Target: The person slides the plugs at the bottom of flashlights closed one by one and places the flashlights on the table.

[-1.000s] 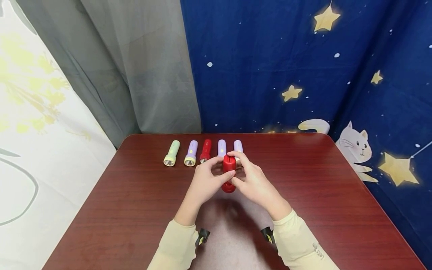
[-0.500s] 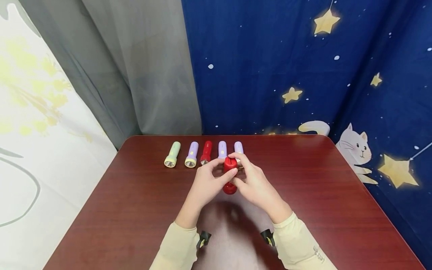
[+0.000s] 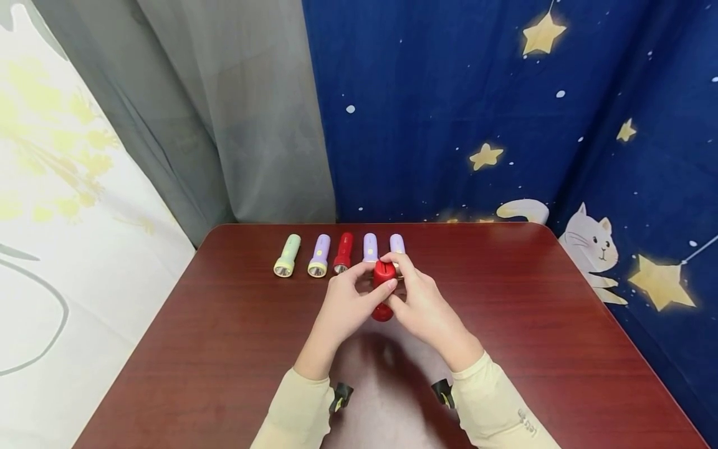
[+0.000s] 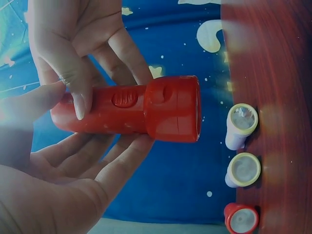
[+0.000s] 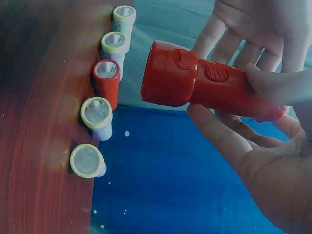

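Observation:
Both hands hold a red flashlight over the table's middle, its tail end up toward the head camera and its lens end down. My left hand grips it from the left, thumb across the body. From the other side my right hand has its thumb and fingers around the barrel. The left wrist view shows the flashlight with its ridged slide switch facing that camera. In the right wrist view the wide lens head sticks out past the fingers; the lens itself is turned away from sight.
Toward the table's back edge lies a row of flashlights: a green one, a purple one, a red one, and two more purple ones partly hidden behind the hands. Curtains hang behind the dark red wooden table.
Both hands keep their hold on the red flashlight. Its place in the head view shifts only slightly, along with a small movement of the camera.

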A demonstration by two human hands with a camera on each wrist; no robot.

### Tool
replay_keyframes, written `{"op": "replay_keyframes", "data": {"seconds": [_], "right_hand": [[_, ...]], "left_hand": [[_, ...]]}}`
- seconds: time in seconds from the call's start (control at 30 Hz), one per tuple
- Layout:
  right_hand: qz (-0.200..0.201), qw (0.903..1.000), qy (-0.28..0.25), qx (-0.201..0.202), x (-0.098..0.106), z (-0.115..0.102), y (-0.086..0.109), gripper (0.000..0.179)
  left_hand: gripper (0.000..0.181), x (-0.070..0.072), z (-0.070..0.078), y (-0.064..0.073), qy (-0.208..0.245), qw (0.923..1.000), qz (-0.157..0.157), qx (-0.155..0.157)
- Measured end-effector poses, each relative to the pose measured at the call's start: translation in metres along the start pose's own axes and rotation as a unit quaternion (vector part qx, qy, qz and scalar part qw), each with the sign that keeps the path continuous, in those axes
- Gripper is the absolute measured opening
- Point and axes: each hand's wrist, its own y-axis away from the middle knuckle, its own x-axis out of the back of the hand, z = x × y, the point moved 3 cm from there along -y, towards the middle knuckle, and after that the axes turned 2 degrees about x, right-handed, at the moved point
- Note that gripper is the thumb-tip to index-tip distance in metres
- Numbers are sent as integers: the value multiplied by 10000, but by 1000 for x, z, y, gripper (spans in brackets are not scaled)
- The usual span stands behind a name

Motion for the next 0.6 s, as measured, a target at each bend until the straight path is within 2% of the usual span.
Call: {"op": "replay_keyframes", "data": {"seconds": [0.43,0.6], "right_hand": [[230,9993,152,249,0,-2,1,49],[279,9990,262,226,1,-5,-1,44]], "left_hand": [[40,-1,5,3,-238,9991,151,-315],[38,-1,8,4,-396,9979,223,-471]]}}
